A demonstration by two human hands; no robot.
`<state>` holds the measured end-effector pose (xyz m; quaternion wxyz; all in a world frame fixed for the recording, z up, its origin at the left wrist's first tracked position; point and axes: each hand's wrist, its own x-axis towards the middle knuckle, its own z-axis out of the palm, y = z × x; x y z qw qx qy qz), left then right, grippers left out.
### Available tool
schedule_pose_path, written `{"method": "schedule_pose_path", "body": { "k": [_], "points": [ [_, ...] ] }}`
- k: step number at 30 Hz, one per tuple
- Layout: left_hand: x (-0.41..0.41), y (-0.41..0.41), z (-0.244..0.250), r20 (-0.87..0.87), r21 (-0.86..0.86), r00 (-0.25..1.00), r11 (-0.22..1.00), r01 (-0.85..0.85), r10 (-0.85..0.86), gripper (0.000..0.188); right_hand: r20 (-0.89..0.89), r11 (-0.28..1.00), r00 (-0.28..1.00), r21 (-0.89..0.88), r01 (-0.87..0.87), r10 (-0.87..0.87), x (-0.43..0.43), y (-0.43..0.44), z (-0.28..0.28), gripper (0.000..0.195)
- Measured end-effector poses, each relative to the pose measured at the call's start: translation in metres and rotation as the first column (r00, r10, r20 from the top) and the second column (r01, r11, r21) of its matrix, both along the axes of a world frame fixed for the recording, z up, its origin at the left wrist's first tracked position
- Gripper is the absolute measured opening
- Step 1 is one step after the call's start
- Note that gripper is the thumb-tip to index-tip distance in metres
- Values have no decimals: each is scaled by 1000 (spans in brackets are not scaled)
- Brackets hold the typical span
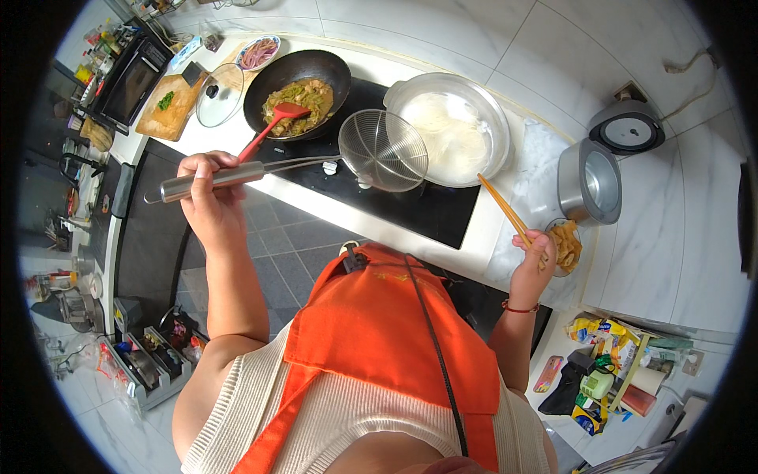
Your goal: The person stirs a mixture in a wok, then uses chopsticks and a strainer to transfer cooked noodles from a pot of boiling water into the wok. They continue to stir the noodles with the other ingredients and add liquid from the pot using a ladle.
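My left hand (210, 195) grips the steel handle of a wire skimmer (384, 151), whose round basket hangs over the cooktop between the wok and the pot. In my right hand (536, 260) is a pair of wooden chopsticks (503, 204), their tips at the near rim of the pot. That wide metal pot (503, 130) holds pale noodles (444, 133) in cloudy liquid. To the left, a dark wok (263, 77) contains cooked greens with pieces in sauce (311, 95). A red spatula (290, 111) leans in it; its handle's lower end is hidden behind my left hand.
A glass lid (219, 106), a cutting board (172, 121) with chopped greens and a bowl of sliced onion (259, 53) occupy the left counter. At right are a rice cooker (568, 189), its open lid (628, 130) and a bowl of fried pieces (567, 243).
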<state>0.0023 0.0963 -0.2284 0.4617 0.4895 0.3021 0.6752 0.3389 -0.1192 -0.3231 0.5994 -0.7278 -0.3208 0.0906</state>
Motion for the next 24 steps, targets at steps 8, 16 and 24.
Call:
{"method": "schedule_pose_path", "body": {
  "k": [8, 16, 24],
  "points": [
    [2, 3, 2, -16, 17, 1000, 1000, -18, 18, 14, 4, 1000, 1000, -8, -3, 3, 1, 1, -1, 41],
    [4, 5, 2, -9, 5, 1000, 1000, -12, 12, 14, 7, 1000, 1000, -23, -2, 2, 3, 3, -1, 41],
    [5, 6, 0, -13, 9, 1000, 1000, -9, 9, 14, -25, 999, 999, -21, 34, -35, 0, 8, 4, 43]
  ]
}}
